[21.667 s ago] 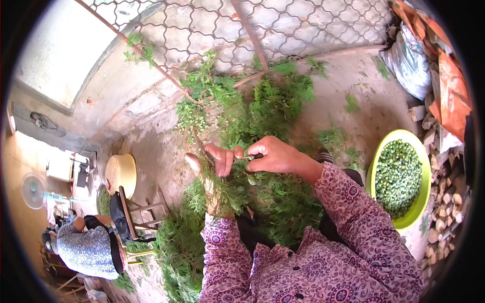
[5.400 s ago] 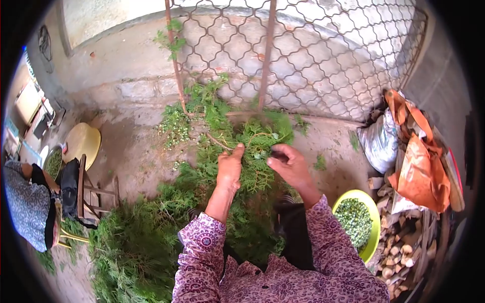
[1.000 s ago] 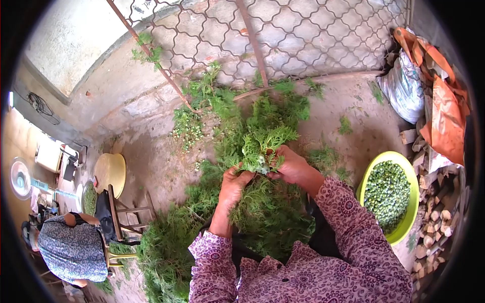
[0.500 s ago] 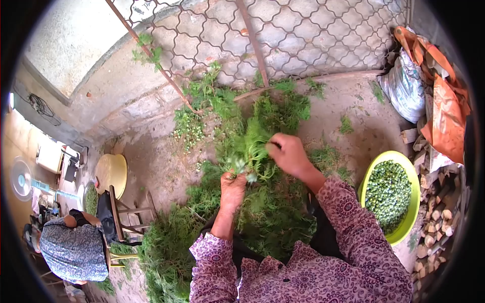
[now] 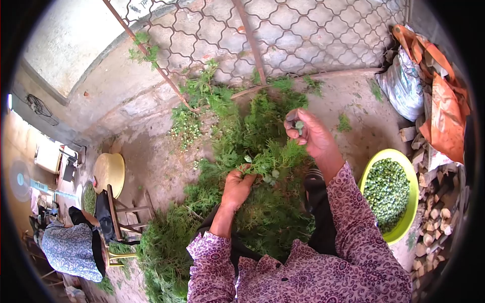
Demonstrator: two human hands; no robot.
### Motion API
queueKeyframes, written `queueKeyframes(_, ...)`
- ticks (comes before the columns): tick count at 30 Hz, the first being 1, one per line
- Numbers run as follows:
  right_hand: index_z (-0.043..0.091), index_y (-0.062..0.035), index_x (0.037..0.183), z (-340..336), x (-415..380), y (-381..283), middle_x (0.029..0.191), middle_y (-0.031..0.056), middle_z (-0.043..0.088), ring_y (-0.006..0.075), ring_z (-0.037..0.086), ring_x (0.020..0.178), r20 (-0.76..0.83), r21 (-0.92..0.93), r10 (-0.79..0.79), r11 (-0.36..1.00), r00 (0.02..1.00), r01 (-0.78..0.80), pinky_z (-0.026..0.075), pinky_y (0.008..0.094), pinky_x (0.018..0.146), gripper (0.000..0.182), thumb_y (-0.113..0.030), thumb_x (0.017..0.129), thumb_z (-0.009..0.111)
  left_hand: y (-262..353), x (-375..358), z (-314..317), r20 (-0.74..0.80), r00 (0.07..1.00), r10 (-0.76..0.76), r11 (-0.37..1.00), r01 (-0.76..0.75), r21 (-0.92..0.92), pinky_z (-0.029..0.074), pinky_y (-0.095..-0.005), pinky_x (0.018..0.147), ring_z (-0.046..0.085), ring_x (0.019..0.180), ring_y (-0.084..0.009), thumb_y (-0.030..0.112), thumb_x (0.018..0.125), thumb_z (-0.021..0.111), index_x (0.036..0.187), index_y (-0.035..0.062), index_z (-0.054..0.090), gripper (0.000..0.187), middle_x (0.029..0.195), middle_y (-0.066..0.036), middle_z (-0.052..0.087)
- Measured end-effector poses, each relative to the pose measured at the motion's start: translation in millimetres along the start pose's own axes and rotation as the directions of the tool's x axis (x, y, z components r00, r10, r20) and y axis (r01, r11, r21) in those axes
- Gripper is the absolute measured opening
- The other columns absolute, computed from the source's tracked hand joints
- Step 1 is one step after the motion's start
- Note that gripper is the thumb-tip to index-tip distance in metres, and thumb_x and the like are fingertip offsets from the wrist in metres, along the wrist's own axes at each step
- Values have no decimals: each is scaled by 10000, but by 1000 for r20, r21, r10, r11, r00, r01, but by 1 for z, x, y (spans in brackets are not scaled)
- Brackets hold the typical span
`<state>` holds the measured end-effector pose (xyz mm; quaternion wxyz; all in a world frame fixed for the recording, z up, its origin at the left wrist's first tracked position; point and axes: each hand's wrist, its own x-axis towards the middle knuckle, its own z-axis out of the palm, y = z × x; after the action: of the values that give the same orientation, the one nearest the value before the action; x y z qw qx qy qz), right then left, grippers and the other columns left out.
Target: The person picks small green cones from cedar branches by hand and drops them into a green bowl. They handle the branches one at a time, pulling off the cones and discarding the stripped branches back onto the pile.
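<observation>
My left hand (image 5: 237,190) is closed around the stem end of a leafy green sprig (image 5: 278,157), whose fronds point to the right and carry a few pale green pods. Raised above and right of it, my right hand (image 5: 314,134) has its fingers curled round a small pale green pod (image 5: 299,125). Under both hands a large heap of feathery green branches (image 5: 268,212) spreads over the ground and around my legs. To the right, a yellow-green basin (image 5: 416,202) holds many small green pods (image 5: 388,194).
Firewood (image 5: 434,222) and an orange sheet (image 5: 447,121) lie at the right, beside a white sack (image 5: 402,83). A metal lattice (image 5: 313,35) stands ahead. At left are a chair (image 5: 126,214), a yellow tub (image 5: 111,174) and a bent-over person (image 5: 70,247).
My right hand has moved up and right, away from the sprig, and now shows a pod in its fingers. The sprig in my left hand has tipped over to the right.
</observation>
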<state>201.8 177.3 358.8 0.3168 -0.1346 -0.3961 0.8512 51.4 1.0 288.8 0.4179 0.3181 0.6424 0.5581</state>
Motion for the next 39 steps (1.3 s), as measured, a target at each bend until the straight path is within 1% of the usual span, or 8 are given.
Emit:
queueKeyframes(5,572,-79,839,-8,3,-3,664,7,526,61,456,524,-6,18,26,999,1000,-26,281,161,375,170,-245,809,584,2,-2,9,90,995,-37,991,25,128,435,-207,644,547,705,-61,70,809,522,1040,-6,557,246,809,-48,636)
queueKeyframes(8,604,-32,821,-1,1,9,605,23,535,88,480,532,-80,-510,89,852,993,-117,358,214,415,212,-241,787,592,4,-3,15,132,991,-22,984,-2,181,433,-208,638,544,702,-56,71,807,520,1009,-9,566,222,787,-30,632)
queueKeyframes(13,603,11,810,9,0,43,694,145,594,259,575,618,304,-944,93,166,948,286,442,354,580,343,-320,718,611,4,-1,15,183,983,11,965,-59,257,431,-219,627,519,669,-47,68,793,528,1008,33,575,223,767,8,606)
queueKeyframes(17,598,15,785,2,1,61,657,168,566,285,557,588,357,-934,123,51,926,353,432,362,547,330,-306,707,599,20,-7,18,182,983,-12,932,-55,358,429,-224,620,497,657,-43,62,782,536,1004,48,582,227,764,15,600)
queueKeyframes(24,577,8,725,21,2,54,608,119,561,178,518,485,176,-877,-55,444,983,182,435,314,488,210,-200,717,605,10,-3,18,122,991,50,999,-52,9,399,-195,570,458,648,-24,135,834,562,930,1,585,166,720,50,554)
queueKeyframes(27,552,-88,777,13,10,39,540,-23,463,54,423,433,-160,-374,117,912,980,-170,333,171,406,76,-155,786,586,-2,-1,12,40,998,50,998,-49,-31,384,-188,545,451,629,-22,146,842,559,901,-2,588,162,706,58,549)
queueKeyframes(30,545,-81,798,-4,18,13,625,-1,505,62,430,447,-216,87,69,995,974,-51,278,181,352,41,-114,794,569,-6,-3,8,4,1000,-2,997,2,-73,419,-204,529,502,602,-53,125,847,535,864,4,587,133,723,5,584)
queueKeyframes(39,589,-29,821,18,1,24,709,19,581,65,477,494,65,-482,137,871,988,-89,359,215,429,128,-125,745,628,9,0,5,-81,989,-127,936,93,-338,480,-237,518,584,592,-121,106,845,503,827,-7,580,137,747,-74,624)
